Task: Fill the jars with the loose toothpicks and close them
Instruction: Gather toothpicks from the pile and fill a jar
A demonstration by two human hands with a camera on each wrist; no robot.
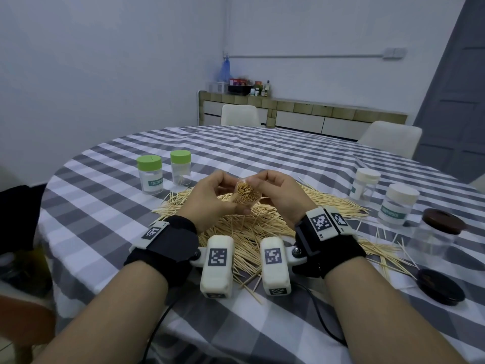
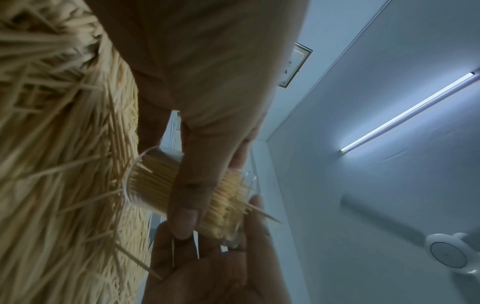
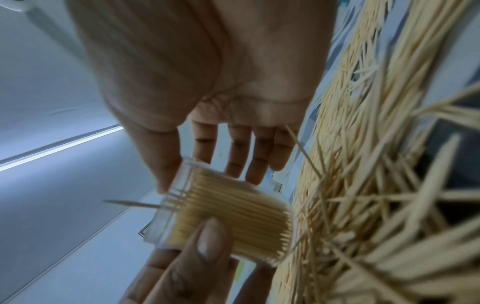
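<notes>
A clear lidless jar [image 1: 246,194], packed with toothpicks, is held tilted above the loose toothpick pile [image 1: 244,232] in the middle of the table. My left hand [image 1: 223,197] grips its body, with the thumb [image 2: 187,197] laid across the side. My right hand [image 1: 271,189] holds the open mouth end, thumb [image 3: 162,164] on the rim and fingers behind. One toothpick [image 3: 130,203] sticks out of the mouth. The jar [image 2: 153,185] shows in both wrist views.
Two green-lidded jars [image 1: 149,174] [image 1: 180,168] stand at the far left. Two white-lidded jars [image 1: 365,183] [image 1: 399,204] stand at the right. Nearer on the right are a brown-lidded clear jar [image 1: 435,237] and a loose brown lid [image 1: 441,286]. The checked tablecloth [image 1: 105,219] covers a round table.
</notes>
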